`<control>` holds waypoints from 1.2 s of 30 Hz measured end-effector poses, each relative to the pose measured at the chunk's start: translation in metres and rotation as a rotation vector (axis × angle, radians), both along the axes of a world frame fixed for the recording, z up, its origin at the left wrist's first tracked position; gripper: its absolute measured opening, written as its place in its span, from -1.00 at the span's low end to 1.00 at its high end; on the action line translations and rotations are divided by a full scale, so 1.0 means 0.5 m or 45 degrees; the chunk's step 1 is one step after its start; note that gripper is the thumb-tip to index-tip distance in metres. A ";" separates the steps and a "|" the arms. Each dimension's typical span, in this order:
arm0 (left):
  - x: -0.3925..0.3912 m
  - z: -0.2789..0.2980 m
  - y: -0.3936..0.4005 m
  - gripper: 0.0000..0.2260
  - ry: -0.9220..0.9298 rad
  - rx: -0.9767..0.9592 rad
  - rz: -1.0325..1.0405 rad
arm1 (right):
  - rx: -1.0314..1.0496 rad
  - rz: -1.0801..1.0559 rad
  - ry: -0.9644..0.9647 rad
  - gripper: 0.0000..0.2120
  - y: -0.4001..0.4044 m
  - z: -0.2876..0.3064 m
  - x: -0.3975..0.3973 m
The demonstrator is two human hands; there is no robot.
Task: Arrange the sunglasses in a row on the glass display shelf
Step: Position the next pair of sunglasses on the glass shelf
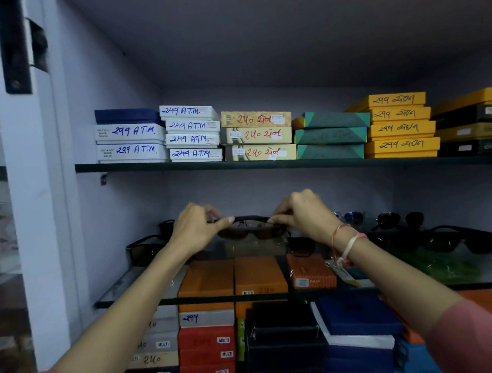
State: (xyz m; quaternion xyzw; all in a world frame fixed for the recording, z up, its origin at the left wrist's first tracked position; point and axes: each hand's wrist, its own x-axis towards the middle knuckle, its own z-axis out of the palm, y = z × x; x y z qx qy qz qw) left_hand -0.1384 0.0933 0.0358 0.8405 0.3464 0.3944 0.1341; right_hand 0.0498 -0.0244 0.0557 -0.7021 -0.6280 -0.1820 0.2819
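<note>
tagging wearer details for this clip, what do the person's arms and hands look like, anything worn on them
Both forearms are bare, with dusty pink sleeves pushed up near the elbows at the bottom corners of the head view. The right wrist carries thin thread bands, reddish-orange and pale pink, with loose ends hanging down. The left hand and its wrist show nothing worn. No rings or gloves are visible on the right hand either.

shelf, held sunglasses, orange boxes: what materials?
Shelf: glass, clear with a dark edge; boxes below show through it.
Sunglasses: likely plastic frame, dark matte, with brown tinted lenses; blurred, so unsure.
Orange boxes: probably cardboard, matte textured wrap with printed labels.
</note>
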 end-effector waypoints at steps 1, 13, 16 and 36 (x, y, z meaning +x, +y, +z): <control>0.001 0.001 0.005 -0.72 0.056 -0.044 0.006 | -0.006 -0.008 -0.020 -0.78 0.002 0.000 0.002; 0.023 0.028 0.044 -0.78 0.139 0.008 0.297 | 0.069 -0.151 0.236 -0.83 0.063 0.006 0.029; 0.031 0.032 0.066 -0.78 0.187 -0.127 0.326 | 0.011 -0.200 0.292 -0.85 0.087 -0.008 0.036; 0.066 0.003 0.109 -0.62 0.488 -0.182 0.343 | -0.154 -0.406 0.138 -0.85 0.150 -0.068 0.019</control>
